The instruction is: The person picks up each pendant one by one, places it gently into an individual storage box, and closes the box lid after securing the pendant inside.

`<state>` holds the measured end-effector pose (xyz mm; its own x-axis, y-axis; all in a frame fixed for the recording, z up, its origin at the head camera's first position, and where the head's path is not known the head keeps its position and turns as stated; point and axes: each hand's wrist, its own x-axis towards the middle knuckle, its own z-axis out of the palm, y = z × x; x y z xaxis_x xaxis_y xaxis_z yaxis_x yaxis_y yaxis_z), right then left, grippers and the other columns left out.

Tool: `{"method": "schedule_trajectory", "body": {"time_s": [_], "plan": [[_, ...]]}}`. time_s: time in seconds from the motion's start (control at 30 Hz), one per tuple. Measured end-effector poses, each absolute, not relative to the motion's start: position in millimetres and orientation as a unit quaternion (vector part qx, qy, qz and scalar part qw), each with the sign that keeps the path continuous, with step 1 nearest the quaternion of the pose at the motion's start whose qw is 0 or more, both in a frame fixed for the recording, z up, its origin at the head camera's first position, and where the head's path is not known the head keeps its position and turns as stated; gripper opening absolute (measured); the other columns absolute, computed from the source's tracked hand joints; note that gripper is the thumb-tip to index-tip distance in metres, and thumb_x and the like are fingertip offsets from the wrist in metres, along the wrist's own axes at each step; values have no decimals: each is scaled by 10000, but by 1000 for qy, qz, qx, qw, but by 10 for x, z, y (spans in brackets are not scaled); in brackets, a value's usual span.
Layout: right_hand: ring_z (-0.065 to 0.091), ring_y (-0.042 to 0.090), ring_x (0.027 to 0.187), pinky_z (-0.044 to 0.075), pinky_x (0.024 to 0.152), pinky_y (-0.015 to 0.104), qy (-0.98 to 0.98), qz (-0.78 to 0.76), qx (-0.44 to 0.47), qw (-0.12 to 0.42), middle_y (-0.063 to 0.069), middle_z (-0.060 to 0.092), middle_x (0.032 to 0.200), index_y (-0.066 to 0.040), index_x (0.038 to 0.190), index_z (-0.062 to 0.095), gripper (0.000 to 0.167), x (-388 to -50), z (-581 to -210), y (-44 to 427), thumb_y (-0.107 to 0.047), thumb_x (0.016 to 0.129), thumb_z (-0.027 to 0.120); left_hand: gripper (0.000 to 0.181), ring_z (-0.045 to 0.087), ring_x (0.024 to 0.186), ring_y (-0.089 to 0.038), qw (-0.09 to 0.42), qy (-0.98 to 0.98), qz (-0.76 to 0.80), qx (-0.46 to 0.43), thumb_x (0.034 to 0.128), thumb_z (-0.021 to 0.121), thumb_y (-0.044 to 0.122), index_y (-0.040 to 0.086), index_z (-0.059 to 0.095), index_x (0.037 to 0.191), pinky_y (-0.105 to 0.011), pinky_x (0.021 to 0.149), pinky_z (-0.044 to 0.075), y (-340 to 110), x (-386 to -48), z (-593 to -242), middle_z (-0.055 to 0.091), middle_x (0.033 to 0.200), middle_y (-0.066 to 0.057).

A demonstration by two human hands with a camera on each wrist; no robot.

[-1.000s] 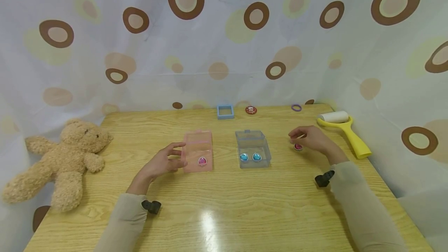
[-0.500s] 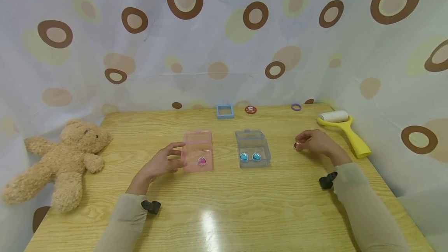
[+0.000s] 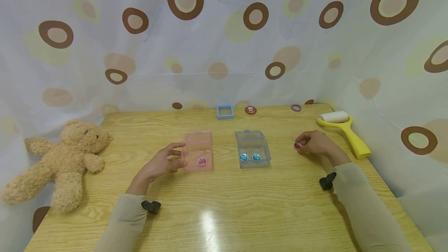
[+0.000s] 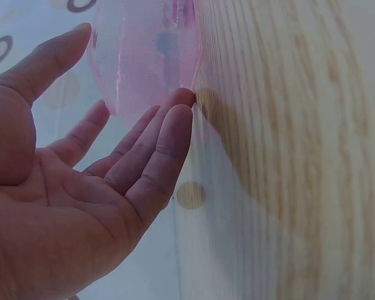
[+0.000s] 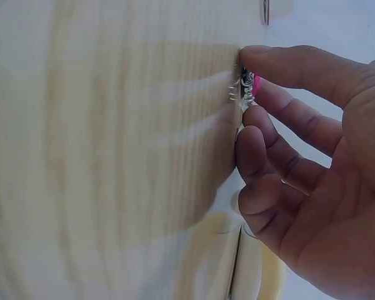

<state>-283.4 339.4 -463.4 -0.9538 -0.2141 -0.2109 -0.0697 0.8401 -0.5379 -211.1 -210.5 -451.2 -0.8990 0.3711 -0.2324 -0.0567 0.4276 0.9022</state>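
Note:
Beside the pink see-through box (image 3: 198, 138), my left hand (image 3: 163, 161) stays with thumb and fingers spread, fingertips at its left side. The left wrist view shows this box (image 4: 147, 56) just beyond the loosely bent fingers. A pink gem (image 3: 202, 161) with a silvery edge lies in the box, whose lid is folded back. Farther right, my right hand (image 3: 314, 143) pinches another pink gem (image 3: 297, 146) at the table surface. In the right wrist view, its silvery beaded edge shows between thumb and fingers. Two blue gems (image 3: 256, 157) lie in the grey see-through box (image 3: 250, 134), also with its lid back.
A teddy bear (image 3: 66, 162) lies at the left edge. Along the back are a blue square frame (image 3: 225, 116), a red round badge (image 3: 251, 110) and a purple ring (image 3: 296, 107). A yellow-handled roller (image 3: 353, 137) lies right of my right hand.
My right hand has come down slightly to the right and taken the pink gem between thumb and fingers. My left hand and both boxes have stayed in place.

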Motion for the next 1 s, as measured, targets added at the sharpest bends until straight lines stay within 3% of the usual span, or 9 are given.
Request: {"method": "schedule_trajectory", "body": {"time_s": [0.77,1.0], "plan": [[622,208,951,462,783,298,945,-291,-92,118,92,700,1069,-88,1168,694,369,-2802,-4568,3330,-310,880,759,765,623,1170,-371,202,823,523,94,944,710,234,117,279,1566,-524,957,543,-2102,-2108,-4503,400,1474,-292],[640,196,936,492,781,299,933,-323,-107,121,105,700,1071,-79,1217,684,336,-2822,-4523,3243,-223,916,722,756,607,1194,-394,203,821,526,94,947,705,230,118,282,1564,-527,962,540,-2105,-2105,-4511,395,1480,-298]]}}
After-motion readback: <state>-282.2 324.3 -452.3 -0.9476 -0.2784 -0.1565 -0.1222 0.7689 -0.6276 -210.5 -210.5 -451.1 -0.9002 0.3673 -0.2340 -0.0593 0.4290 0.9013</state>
